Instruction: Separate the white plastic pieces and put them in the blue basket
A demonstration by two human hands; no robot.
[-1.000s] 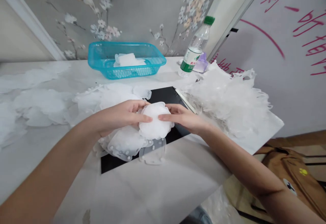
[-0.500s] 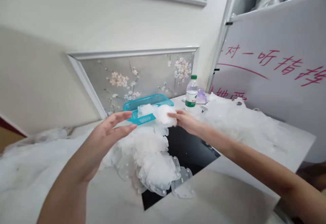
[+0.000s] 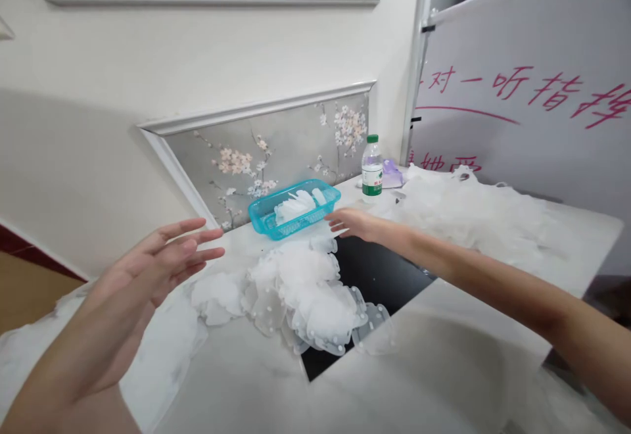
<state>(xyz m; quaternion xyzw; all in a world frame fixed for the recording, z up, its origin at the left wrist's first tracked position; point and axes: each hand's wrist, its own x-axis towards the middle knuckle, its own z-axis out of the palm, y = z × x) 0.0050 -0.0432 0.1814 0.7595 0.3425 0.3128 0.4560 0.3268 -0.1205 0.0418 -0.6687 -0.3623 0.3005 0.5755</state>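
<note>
Teal plastic basket [image 3: 265,218] (translucent pieces [image 3: 294,206] inside)

A white marble-patterned tabletop [image 3: 438,361] is seen, with a black board [image 3: 379,266] laid on it, partly covered by a heap of translucent white scalloped sheets [image 3: 300,296] studded with small dots. A larger mass of such sheets [image 3: 468,217] is piled at the right, and more [image 3: 158,348] are spread at the left. A teal plastic basket [image 3: 263,214], a green-capped water bottle [image 3: 372,171] and a lilac plastic object [image 3: 392,175] are placed along the back.

Green-capped water bottle [image 3: 372,171], floral wall panel [image 3: 296,151], whiteboard with red characters [image 3: 513,128].
</note>
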